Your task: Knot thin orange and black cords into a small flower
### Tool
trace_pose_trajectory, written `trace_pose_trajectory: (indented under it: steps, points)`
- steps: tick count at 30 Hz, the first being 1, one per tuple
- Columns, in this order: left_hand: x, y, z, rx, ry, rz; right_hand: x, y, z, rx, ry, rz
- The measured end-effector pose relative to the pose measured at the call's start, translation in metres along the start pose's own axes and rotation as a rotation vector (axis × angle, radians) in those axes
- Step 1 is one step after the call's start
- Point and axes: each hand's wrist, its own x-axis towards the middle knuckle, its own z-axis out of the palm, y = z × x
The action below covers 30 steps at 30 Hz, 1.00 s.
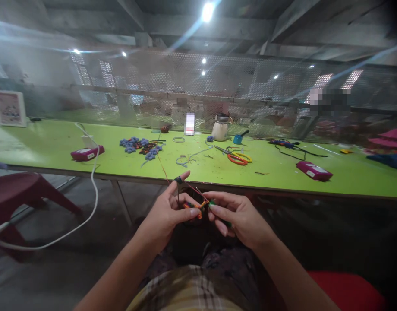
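Note:
My left hand pinches a small crocheted piece of orange, yellow and dark yarn between thumb and fingers. Its raised index finger has dark yarn wrapped round it, and a thin strand of yarn runs from there up to the table. In my right hand is a crochet hook with a green handle, mostly covered by the fingers. The hook's tip meets the edge of the piece. Both hands are close together above my lap, in front of the table edge.
On the green table lie blue crocheted flowers, scissors with red and yellow handles, and yarn scraps. Farther back stand a phone, a pale jar and a blue cup. Purple socket boxes sit near the front; a white cable hangs left.

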Motion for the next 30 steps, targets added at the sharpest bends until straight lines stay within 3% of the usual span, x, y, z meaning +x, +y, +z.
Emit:
trace_pose_trajectory:
  steps: [4,11,20,30]
  points:
    - [0.001,-0.002,-0.001,-0.007,0.021,0.033,-0.002,0.002,-0.001,0.034,0.018,-0.011]
    - [0.001,-0.005,0.001,-0.111,-0.062,-0.031,-0.005,0.008,-0.003,0.098,0.006,0.002]
    - [0.003,-0.009,-0.001,-0.203,-0.074,-0.056,-0.005,0.009,-0.003,0.091,0.056,0.034]
    - [0.008,-0.014,-0.006,-0.029,0.002,-0.049,-0.009,0.012,-0.008,-0.062,0.103,-0.002]
